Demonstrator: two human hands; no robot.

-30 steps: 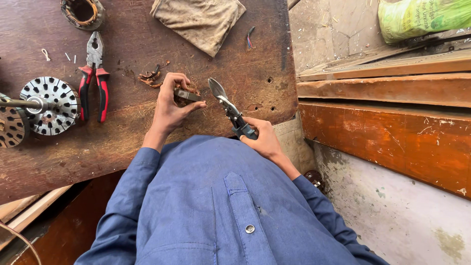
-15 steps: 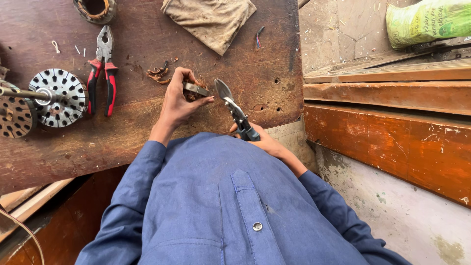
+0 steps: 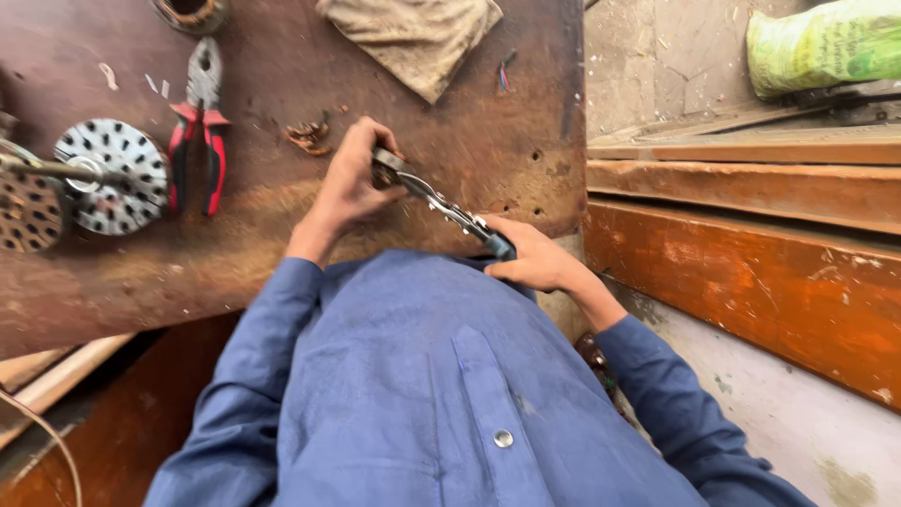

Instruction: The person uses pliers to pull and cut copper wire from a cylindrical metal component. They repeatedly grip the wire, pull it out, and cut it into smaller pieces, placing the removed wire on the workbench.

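My left hand (image 3: 352,178) pinches a small brownish part (image 3: 383,173) over the rusty brown workbench (image 3: 282,244). My right hand (image 3: 537,255) grips the dark handles of metal snips (image 3: 441,202), whose jaws reach up to the part in my left hand. Both blue sleeves and my blue shirt fill the lower part of the view. Whether the jaws are closed on the part is hidden by my fingers.
Red-handled pliers (image 3: 199,131) and perforated metal discs on a shaft (image 3: 108,174) lie at the left of the bench. A tan cloth (image 3: 413,33) sits at the top, a copper scrap (image 3: 308,136) near my left hand. Orange-brown wooden planks (image 3: 751,244) and a green sack (image 3: 826,42) stand right.
The snips have swung down from pointing upward to lying level, their jaws now at the part in my left hand. My right hand shifted right and the view moved closer.
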